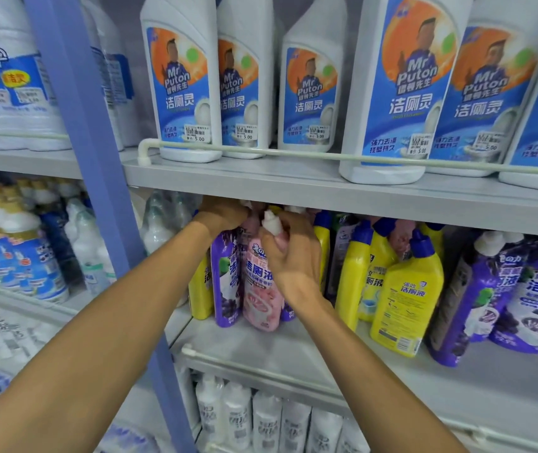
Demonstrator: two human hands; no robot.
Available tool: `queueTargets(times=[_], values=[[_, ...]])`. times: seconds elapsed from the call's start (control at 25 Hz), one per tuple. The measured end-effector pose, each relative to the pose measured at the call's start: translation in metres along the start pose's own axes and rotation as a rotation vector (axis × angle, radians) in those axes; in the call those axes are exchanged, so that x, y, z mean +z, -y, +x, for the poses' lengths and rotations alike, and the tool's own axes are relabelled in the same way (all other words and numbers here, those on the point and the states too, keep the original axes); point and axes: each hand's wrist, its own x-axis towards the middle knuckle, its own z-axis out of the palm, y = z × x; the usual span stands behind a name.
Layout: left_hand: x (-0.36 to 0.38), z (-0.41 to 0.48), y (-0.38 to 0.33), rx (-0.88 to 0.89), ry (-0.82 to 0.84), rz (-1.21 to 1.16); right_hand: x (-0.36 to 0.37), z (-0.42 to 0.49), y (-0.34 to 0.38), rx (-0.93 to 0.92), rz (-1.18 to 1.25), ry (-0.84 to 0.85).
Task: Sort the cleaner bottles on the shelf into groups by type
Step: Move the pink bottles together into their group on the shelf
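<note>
On the middle shelf stand mixed cleaner bottles. My right hand grips the neck of a pink bottle with a white cap, near the shelf's left end. My left hand reaches in just under the shelf above and holds the top of a purple bottle beside the pink one; its fingers are partly hidden. A yellow bottle stands left of the purple one. Further right are several yellow bottles with blue caps and purple bottles leaning to the right.
The upper shelf carries a row of white bottles with blue labels behind a guard rail. A blue upright post divides this bay from the left one, full of white bottles. White bottles fill the shelf below.
</note>
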Motion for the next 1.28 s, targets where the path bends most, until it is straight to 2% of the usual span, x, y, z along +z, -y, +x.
queueTargets(times=[0.08, 0.28, 0.4, 0.52, 0.72, 1.0, 1.28], values=[[-0.005, -0.006, -0.002, 0.048, 0.029, 0.026, -0.012, -0.005, -0.002, 0.011, -0.025, 0.015], [-0.019, -0.019, -0.015, 0.246, 0.305, 0.134, -0.040, -0.005, -0.014, 0.055, -0.072, 0.006], [-0.015, -0.025, -0.021, 0.409, 0.300, 0.197, -0.056, -0.006, -0.023, 0.096, -0.071, 0.003], [-0.017, -0.029, -0.018, 0.472, 0.264, 0.186, -0.061, -0.011, -0.024, 0.068, -0.070, 0.012], [-0.038, -0.028, 0.002, 0.301, 0.307, 0.062, -0.054, -0.011, -0.023, 0.074, -0.050, 0.015], [-0.042, -0.042, -0.027, 0.426, 0.367, 0.177, -0.058, -0.010, -0.024, 0.045, -0.068, -0.014], [-0.030, -0.034, -0.020, 0.310, 0.430, -0.171, -0.072, -0.003, -0.027, 0.030, -0.111, -0.003]])
